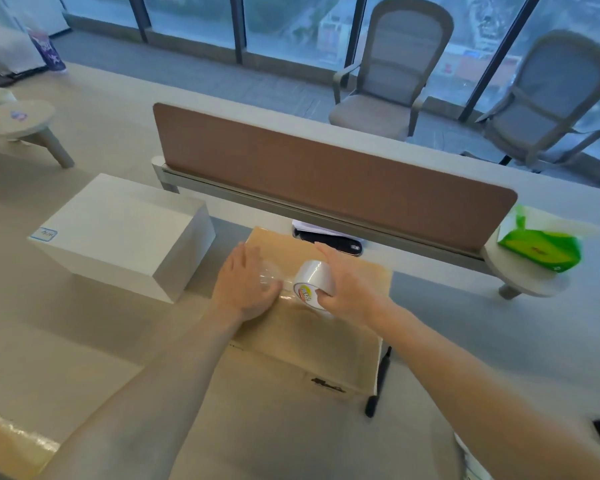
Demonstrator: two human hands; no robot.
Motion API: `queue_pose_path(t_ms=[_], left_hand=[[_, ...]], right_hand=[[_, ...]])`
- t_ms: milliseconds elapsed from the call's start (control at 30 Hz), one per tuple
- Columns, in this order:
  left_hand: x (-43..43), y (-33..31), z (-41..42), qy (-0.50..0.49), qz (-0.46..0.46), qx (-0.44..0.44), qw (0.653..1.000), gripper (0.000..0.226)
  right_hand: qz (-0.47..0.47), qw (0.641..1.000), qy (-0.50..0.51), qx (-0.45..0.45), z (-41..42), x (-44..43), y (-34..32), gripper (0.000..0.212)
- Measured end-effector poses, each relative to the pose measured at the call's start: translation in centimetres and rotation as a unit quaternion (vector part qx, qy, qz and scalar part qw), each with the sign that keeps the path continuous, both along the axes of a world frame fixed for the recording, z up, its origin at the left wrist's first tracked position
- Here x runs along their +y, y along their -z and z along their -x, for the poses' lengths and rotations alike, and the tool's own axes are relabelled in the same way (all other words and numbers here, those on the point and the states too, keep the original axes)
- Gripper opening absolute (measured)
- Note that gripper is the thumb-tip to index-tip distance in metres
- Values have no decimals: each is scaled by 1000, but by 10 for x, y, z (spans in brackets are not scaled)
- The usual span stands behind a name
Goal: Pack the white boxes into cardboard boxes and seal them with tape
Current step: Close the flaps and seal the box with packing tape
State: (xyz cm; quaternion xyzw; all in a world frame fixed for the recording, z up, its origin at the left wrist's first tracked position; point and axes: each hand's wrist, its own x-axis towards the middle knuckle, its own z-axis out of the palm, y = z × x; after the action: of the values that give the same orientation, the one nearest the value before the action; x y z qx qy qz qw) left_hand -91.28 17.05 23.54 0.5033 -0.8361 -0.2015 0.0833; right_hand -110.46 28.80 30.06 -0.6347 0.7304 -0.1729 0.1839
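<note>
Left hand (245, 285) lies flat, seemingly pinning tape (286, 284); right hand (349, 289) grips roll (312, 282); slack could wrinkle carton (312, 334) seal.

The label (43, 234) on the white box (125, 230) is illegible.

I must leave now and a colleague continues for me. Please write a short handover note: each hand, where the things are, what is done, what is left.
Left hand: flat, pressing the clear tape strip onto the closed cardboard box.
Right hand: grips the tape roll over the box top.
White box: on the table, left of the cardboard box, not packed.
Done: flaps closed, taping begun.
Left: finish and cut the strip, then probably pack the white box.
</note>
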Motion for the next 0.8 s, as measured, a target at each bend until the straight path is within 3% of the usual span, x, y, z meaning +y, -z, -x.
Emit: queue_pose_path(t_ms=[133, 233, 533, 667, 800], left_hand=[[-2, 6, 3, -21, 9, -27, 999, 75], [0, 4, 7, -28, 9, -40, 999, 81], [2, 2, 15, -14, 10, -81, 997, 82], [0, 3, 15, -12, 2, -95, 995, 82], [3, 8, 14, 44, 61, -50, 996, 69]], right_hand=[[-24, 998, 2, 56, 22, 4, -2, 69], [-25, 996, -27, 86, 31, 13, -2, 60], [46, 992, -21, 115, 47, 41, -7, 55], [38, 996, -23, 73, 48, 49, -5, 59], [-16, 996, -21, -81, 50, 55, 3, 65]])
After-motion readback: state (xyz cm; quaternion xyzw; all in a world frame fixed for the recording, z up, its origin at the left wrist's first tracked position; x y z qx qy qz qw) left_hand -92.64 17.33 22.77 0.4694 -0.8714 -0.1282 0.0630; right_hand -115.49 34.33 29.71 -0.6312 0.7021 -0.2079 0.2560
